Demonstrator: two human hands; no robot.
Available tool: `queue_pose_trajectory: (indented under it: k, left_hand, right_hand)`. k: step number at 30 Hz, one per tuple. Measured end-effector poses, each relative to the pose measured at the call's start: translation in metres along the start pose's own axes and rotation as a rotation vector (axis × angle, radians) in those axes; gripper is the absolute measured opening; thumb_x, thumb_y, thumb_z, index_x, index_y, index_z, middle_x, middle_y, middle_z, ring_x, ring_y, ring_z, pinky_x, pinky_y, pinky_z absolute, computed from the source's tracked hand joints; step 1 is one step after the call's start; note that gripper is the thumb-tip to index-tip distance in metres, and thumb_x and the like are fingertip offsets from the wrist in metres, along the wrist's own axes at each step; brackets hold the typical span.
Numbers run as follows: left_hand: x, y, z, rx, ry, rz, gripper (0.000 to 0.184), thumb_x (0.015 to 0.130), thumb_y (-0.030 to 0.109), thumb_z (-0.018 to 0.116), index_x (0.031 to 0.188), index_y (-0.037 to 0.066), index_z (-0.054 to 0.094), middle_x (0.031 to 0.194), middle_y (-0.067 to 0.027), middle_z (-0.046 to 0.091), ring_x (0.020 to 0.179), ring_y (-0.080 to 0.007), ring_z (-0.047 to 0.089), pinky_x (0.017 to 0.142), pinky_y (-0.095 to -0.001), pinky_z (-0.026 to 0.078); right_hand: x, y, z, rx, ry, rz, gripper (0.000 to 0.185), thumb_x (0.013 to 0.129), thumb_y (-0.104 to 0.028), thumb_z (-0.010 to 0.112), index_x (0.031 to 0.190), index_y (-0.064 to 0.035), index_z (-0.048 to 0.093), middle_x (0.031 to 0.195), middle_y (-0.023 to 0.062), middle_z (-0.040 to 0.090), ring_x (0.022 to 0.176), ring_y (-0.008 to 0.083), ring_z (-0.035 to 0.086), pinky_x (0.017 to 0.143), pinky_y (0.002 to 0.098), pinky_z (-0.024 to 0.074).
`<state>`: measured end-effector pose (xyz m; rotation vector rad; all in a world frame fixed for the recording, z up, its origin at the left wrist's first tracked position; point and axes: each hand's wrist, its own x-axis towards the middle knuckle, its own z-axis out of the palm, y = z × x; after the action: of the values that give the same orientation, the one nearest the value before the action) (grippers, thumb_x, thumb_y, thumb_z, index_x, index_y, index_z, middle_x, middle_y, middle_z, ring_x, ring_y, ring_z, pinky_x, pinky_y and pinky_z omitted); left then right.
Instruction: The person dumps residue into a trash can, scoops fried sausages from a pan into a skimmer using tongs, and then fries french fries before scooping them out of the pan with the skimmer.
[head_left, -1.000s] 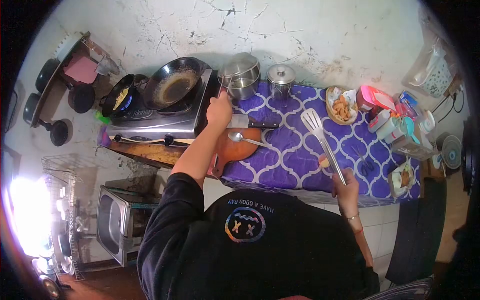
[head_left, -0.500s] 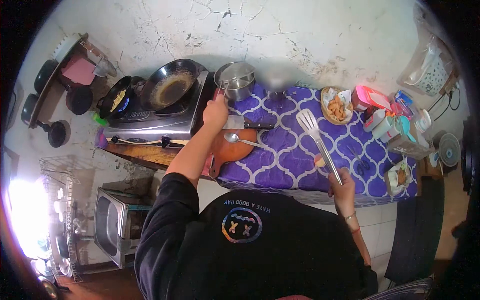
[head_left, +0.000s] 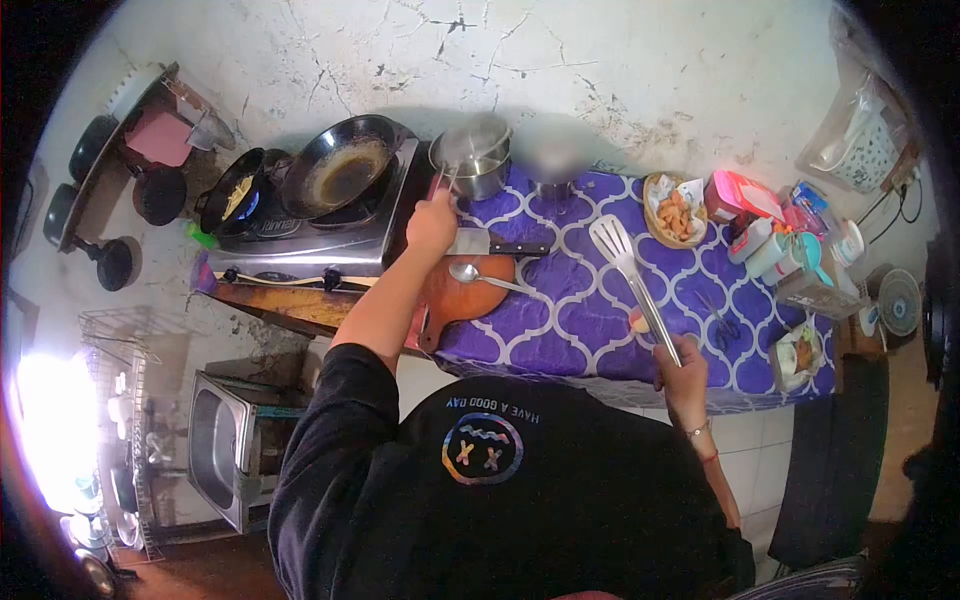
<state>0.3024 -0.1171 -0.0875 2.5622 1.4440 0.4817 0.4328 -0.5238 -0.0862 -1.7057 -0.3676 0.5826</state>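
Note:
With fingers wrapped round its handle, my left hand holds a wire mesh strainer over a steel pot beside the stove. My right hand grips a slotted metal spatula by the handle, its slotted end pointing away from me above the purple cloth. A small pale piece, too unclear to name, shows beside the spatula handle. Below my left hand, a wooden cutting board carries a spoon, with a broad-bladed knife at its far edge.
On the gas stove sit a large wok and a smaller pan with pale strips, a blue flame near it. A lined basket holds fried pieces. Scissors lie on the cloth; bottles and packets crowd the right end.
The strainer has risen slightly and its mesh now tilts up at the pot's far rim. My right hand and the spatula have shifted slightly left.

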Motion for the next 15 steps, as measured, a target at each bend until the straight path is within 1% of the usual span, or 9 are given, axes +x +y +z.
queue_pose_trajectory:
  k: [5,10,15]
  left_hand:
    - [-0.001,-0.004,0.007,-0.002,-0.024,0.001,0.026,0.092,0.029,0.037,0.103,0.009,0.048,0.089,-0.028,0.054,0.074,-0.043,0.058,0.065,-0.0489,0.048]
    - [0.003,-0.005,0.001,0.025,-0.076,0.005,0.027,0.092,0.03,0.036,0.104,0.009,0.048,0.089,-0.0274,0.055,0.074,-0.0427,0.059,0.065,-0.0484,0.048]
    - [0.002,-0.003,-0.001,0.021,-0.027,0.018,0.028,0.092,0.03,0.036,0.104,0.008,0.048,0.09,-0.0273,0.056,0.076,-0.0429,0.059,0.066,-0.0482,0.048]
  right_hand:
    - [-0.002,0.007,0.0,0.031,-0.049,0.026,0.017,0.084,-0.009,0.058,0.098,0.0003,0.057,0.061,0.0012,0.048,0.043,0.008,0.042,0.038,0.0199,0.036]
    - [-0.002,0.006,0.004,0.038,-0.049,0.071,0.025,0.083,-0.014,0.063,0.103,0.0,0.058,0.064,0.0014,0.052,0.043,0.008,0.043,0.037,0.0215,0.036]
    - [-0.006,-0.002,0.004,-0.02,-0.037,0.093,0.025,0.083,-0.014,0.062,0.102,0.0005,0.059,0.063,0.0014,0.052,0.042,0.0079,0.042,0.038,0.0212,0.0359]
